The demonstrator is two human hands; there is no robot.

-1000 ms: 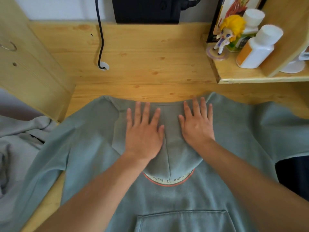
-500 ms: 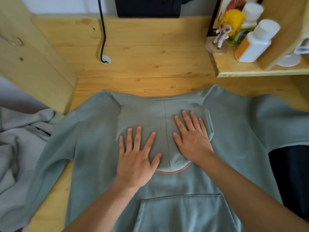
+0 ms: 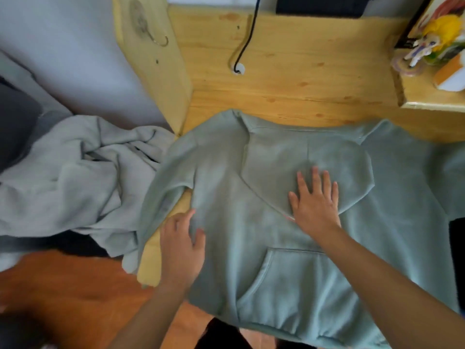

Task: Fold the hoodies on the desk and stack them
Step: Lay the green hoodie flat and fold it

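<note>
A grey-green hoodie (image 3: 239, 222) lies front up on the wooden desk (image 3: 302, 79), its hood (image 3: 289, 157) folded down flat over the chest and its pouch pocket (image 3: 294, 280) toward me. My right hand (image 3: 314, 200) presses flat, fingers spread, on the lower edge of the hood. My left hand (image 3: 182, 248) rests at the hoodie's left side by the armpit, fingers curled on the fabric; whether it pinches the cloth is unclear. The left sleeve (image 3: 153, 207) hangs over the desk's left edge. A second, light grey hoodie (image 3: 75, 177) lies crumpled left of the desk.
A black cable (image 3: 247, 36) runs into a hole at the back of the desk. A wooden side panel (image 3: 153, 61) stands at the left. At the right, a raised shelf (image 3: 432, 102) holds a figurine (image 3: 430, 41) and a bottle (image 3: 450, 76). Orange floor shows below.
The view has swung left. My left hand slid off the hood to the hoodie's left side near the armpit. My right hand stayed pressed on the hood's lower part.
</note>
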